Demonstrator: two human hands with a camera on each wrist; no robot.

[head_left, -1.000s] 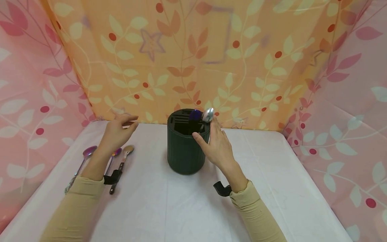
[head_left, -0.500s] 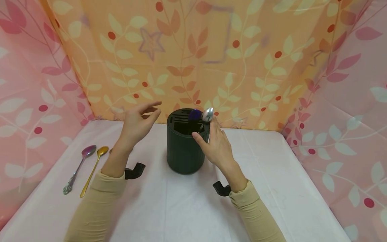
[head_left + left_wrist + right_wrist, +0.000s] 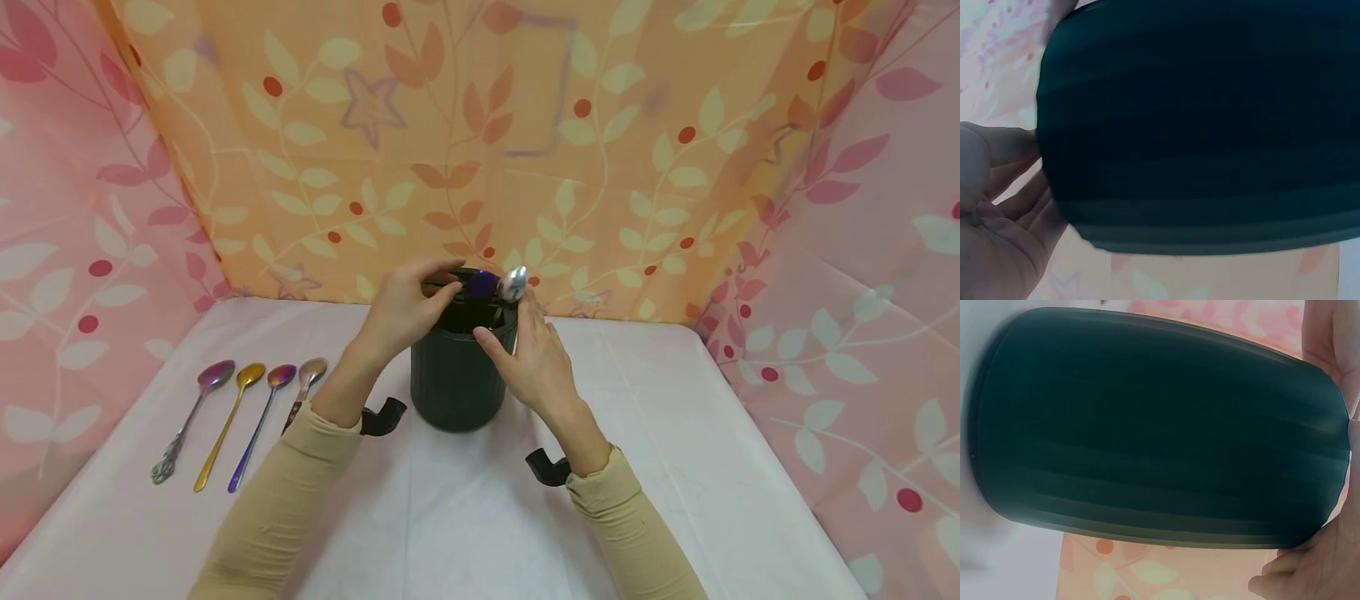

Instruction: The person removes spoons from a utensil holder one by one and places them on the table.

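A dark green ribbed utensil holder (image 3: 457, 383) stands upright on the table. Two spoons poke out of its top, bowls up: a blue-purple spoon (image 3: 482, 285) and a silver spoon (image 3: 513, 283). My left hand (image 3: 405, 304) reaches over the holder's left rim, its fingers extended and close beside the blue-purple spoon. On the other side, my right hand (image 3: 536, 358) rests along the rim, thumb at the front and fingers fairly straight against the right side. In the left wrist view the holder's wall (image 3: 1197, 125) hides most of the scene; left-hand fingers lie along its top edge.
Laid side by side on the left of the table are a spoon with an ornate handle (image 3: 176, 442), a gold spoon (image 3: 221, 429), a purple-blue spoon (image 3: 258, 429) and a dark-handled spoon (image 3: 307, 375), partly hidden by the left sleeve. Patterned cloth (image 3: 300, 167) hangs behind.
My left hand has moved right from above the spoons on the table to the holder's top, uncovering those spoons. The right hand has stayed at the holder's right rim.
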